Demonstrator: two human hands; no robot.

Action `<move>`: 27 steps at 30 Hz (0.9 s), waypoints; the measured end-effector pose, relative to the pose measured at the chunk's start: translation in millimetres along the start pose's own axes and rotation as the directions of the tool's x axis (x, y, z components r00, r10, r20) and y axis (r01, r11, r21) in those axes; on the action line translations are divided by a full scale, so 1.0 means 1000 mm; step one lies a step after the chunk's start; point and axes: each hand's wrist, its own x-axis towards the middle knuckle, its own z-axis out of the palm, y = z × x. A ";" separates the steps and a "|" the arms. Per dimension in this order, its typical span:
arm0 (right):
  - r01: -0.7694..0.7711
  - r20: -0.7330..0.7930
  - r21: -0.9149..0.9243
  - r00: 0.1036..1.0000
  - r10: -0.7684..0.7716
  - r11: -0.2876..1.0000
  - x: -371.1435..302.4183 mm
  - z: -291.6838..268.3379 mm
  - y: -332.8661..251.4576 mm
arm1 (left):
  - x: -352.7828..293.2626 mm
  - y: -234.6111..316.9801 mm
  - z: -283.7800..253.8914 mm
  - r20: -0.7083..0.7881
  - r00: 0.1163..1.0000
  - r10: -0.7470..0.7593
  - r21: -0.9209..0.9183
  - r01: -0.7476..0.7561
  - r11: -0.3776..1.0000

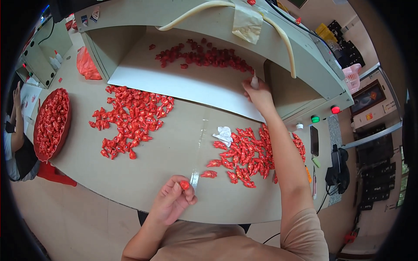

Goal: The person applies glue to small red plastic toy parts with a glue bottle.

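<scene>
**One piece pinched, the small bottle out at the sheet's edge**

While the left hand (173, 201) sits low in the frame, near the tabletop's (143, 182) front edge, its thumb and fingers are closed on a single small red piece (184, 185), held just off the surface. The right hand (259, 95) reaches far up the frame, its fingers wrapped around a small white bottle (254, 81) with the tip pointing up, at the edge of a white sheet (196, 85). The hands are well apart.

Doing this step well seems to call for a steady, light pinch, so the red piece is neither crushed nor turned, and for bringing the bottle over in a short, controlled path rather than a sweep across the piles.

Just right of the left hand lies a pile of red pieces (248, 154), with a crumpled white scrap (224, 134) touching its upper left. A second pile (133, 117) spreads at centre left, and a third group (204, 55) lies on the white sheet under the machine housing (305, 65). A round red tray (52, 124) full of pieces sits at the far left, beside another person's arm (16, 130).
</scene>
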 end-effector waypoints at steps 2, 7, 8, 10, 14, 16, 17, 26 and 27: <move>0.196 -0.179 -0.263 0.952 -0.247 0.945 0.060 0.001 0.038 | 0.002 -0.001 -0.001 0.002 1.000 -0.009 -0.054 0.009 0.999; 0.437 -0.124 -0.513 0.814 -0.568 0.739 0.101 0.014 0.034 | -0.004 0.001 -0.004 -0.011 1.000 -0.003 -0.051 0.002 0.999; 0.442 -0.117 -0.548 0.800 -0.588 0.710 0.106 0.010 0.035 | -0.005 0.001 -0.003 0.010 1.000 -0.002 -0.042 0.003 0.999; 0.446 -0.104 -0.578 0.790 -0.604 0.683 0.097 0.008 0.035 | -0.006 0.001 -0.002 0.023 1.000 -0.002 -0.033 0.003 0.999; 0.086 0.096 -0.011 0.992 -0.084 0.996 0.007 0.008 -0.020 | -0.008 0.000 -0.006 0.015 1.000 0.020 -0.038 -0.019 0.999; -0.077 0.162 0.457 0.987 0.003 0.886 -0.061 0.015 -0.053 | -0.010 -0.003 -0.006 0.006 1.000 0.024 -0.036 -0.023 0.999; -0.132 0.246 0.511 0.969 0.002 0.849 -0.089 0.012 -0.062 | -0.009 -0.003 -0.005 0.007 1.000 0.030 -0.026 -0.029 0.999; -0.219 0.413 0.580 0.909 -0.051 0.785 -0.253 0.026 -0.087 | -0.002 -0.003 -0.004 -0.012 0.994 0.110 0.121 -0.108 0.987; -0.223 0.429 0.558 0.902 -0.048 0.799 -0.261 0.027 -0.084 | -0.003 -0.004 -0.004 -0.011 0.992 0.126 0.154 -0.123 0.980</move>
